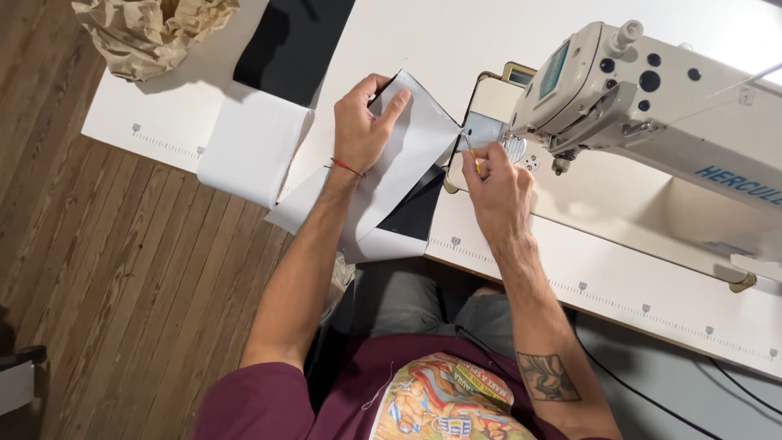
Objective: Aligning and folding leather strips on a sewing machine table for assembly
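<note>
My left hand grips a folded strip of white fabric, thumb over its upper edge, fingers on top. The strip runs toward the needle area of a cream sewing machine. A black fabric layer shows under the white strip. My right hand pinches a thin yellow-handled tool at the pointed end of the fabric, right beside the machine's metal needle plate.
The white sewing table carries a long white fabric strip hanging over its left edge, a black piece behind it and crumpled brown paper at the far left corner. Wooden floor lies left; a black cable hangs below.
</note>
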